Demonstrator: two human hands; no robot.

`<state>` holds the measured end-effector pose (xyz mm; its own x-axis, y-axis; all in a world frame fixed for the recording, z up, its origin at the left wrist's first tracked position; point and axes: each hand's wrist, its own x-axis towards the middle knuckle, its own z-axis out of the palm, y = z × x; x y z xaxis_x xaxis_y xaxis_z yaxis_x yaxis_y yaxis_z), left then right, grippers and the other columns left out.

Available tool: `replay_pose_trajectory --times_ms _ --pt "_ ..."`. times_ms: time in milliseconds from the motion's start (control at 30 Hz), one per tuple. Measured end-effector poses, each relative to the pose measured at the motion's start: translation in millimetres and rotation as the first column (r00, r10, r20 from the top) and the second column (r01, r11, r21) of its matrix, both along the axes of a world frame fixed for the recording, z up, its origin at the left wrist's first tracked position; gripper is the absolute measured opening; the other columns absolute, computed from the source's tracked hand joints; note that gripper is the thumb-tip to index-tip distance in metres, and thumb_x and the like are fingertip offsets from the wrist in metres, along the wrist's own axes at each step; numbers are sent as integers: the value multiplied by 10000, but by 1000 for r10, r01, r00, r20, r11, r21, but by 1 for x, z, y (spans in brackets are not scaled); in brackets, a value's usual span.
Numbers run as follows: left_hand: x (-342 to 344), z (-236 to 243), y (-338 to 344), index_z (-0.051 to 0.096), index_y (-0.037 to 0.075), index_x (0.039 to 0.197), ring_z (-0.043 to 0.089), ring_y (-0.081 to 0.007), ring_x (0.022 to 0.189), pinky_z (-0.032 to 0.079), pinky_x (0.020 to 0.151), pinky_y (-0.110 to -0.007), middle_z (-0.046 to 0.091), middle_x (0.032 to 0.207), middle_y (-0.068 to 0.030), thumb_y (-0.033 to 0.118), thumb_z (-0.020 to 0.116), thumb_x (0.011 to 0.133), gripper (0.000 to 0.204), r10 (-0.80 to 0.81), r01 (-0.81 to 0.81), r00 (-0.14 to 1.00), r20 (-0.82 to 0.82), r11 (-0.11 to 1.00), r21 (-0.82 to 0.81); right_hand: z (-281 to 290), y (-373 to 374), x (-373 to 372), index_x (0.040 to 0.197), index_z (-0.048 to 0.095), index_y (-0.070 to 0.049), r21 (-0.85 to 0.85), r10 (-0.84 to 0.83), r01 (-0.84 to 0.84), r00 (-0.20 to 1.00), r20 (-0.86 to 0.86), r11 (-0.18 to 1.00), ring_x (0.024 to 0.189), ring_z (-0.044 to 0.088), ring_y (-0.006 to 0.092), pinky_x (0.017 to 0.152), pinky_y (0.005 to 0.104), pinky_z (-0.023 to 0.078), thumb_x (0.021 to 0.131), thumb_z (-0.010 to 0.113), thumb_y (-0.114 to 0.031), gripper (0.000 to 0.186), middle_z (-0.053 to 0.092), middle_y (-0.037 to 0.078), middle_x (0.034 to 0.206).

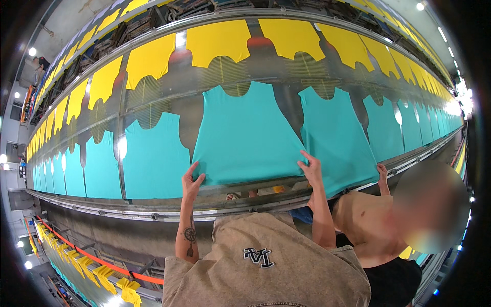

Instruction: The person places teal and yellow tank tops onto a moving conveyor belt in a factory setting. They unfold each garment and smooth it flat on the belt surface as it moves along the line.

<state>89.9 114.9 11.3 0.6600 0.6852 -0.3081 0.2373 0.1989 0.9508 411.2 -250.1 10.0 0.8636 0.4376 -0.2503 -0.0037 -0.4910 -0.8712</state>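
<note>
A turquoise shirt panel [245, 133] with a scooped neckline lies in front of me, its neck end on the long printing table [189, 115]. My left hand [192, 181] pinches the panel's near left corner between thumb and fingers. At the near right corner, my right hand [311, 168] has its fingers closed on the fabric. Between my hands the hem hangs slightly over the table's near edge. Just to the right lies a second turquoise panel [335, 135], with a co-worker's hand [382, 173] at its near right corner.
Several more turquoise panels [156, 156] line the near side of the table, and yellow panels [217, 41] its far side. A metal rail [153, 216] runs along the near edge. The co-worker [365, 220] stands close at my right. Behind is another table with an orange rail [102, 261].
</note>
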Motion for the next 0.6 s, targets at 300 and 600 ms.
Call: replay_pose_trajectory --times_ms 300,600 --pt "-13 -3 -7 501 -54 1432 577 -124 1138 492 949 -273 590 1367 -103 -52 696 868 597 -52 52 999 -16 997 50 8 -10 -12 1338 624 13 -47 -26 23 997 -68 999 1082 630 163 932 302 501 850 760 -33 509 689 147 1242" --pt "-27 -15 -17 504 -42 1437 580 -112 1111 494 930 -263 600 1346 -94 -48 701 870 601 -33 34 999 -35 998 52 7 -13 -20 1309 651 -15 -38 -10 11 1000 5 999 1078 652 188 951 321 493 819 776 -84 511 706 209 1207"
